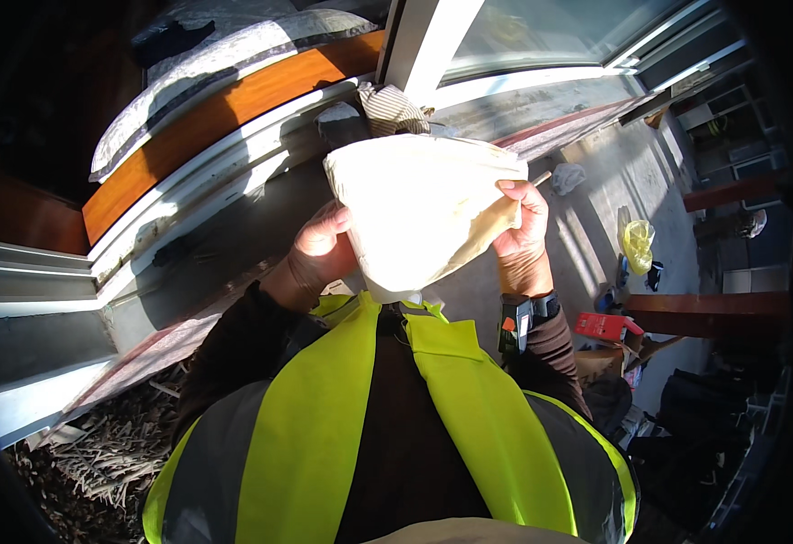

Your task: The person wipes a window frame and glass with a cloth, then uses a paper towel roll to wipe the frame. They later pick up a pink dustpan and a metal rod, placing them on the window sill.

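In front of my chest I hold a pale, cream-white sheet-like thing (423, 211), perhaps cloth or a soft bag. Glare washes out most of its surface, so its kind cannot be told. My left hand (321, 238) grips its left edge, thumb on the near face and the other fingers mostly hidden behind. At the right edge, my right hand (524, 221) pinches a folded, yellowish part between thumb and fingers. A thin pale stick (542, 178) shows just beyond the right fingertips; whether it is held cannot be told.
Behind the held thing, a striped cloth bundle (391, 110) lies by the window frame (430, 54). A bed with an orange wooden side (246, 102) is at upper left. On the right floor are a yellow plastic bag (638, 246) and a red box (604, 326). Dry sticks (107, 455) lie lower left.
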{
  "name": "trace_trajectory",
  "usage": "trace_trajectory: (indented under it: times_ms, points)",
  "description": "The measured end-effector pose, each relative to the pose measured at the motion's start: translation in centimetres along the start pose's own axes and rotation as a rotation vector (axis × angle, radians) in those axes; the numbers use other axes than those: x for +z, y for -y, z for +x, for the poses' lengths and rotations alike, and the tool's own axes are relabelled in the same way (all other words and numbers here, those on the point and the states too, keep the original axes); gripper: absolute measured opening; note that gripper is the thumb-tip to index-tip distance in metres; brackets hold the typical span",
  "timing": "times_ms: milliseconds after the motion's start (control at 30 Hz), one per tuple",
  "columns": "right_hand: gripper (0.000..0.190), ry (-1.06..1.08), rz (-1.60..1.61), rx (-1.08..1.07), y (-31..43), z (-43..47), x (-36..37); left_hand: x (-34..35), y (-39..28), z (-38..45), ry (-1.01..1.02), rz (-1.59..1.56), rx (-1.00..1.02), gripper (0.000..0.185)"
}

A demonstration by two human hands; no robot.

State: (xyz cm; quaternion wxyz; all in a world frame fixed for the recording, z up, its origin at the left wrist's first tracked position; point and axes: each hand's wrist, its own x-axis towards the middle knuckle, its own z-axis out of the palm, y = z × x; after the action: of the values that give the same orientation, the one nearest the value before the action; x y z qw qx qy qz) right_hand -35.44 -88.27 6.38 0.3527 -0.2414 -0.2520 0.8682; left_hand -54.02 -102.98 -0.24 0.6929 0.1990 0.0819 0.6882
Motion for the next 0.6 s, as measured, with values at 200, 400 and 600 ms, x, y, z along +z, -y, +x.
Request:
trace_trajectory:
  times_ms: [200, 400, 600]
  points:
    - [0.038, 0.209, 0.037, -0.122, 3.5, 1.0, -2.4, 0.5, 2.1, 2.1, -0.03, 0.008, 0.069, 0.068]
    - [0.025, 0.41, 0.04, -0.061, 7.2, 2.5, -4.8, 0.9, 3.0, 3.9, 0.05, -0.049, -0.039, 0.063]
    - [0.088, 0.484, -1.065, -0.08, 8.8, 1.7, -5.2, 2.7, 3.6, 6.0, -0.212, 0.023, -0.024, 0.068]
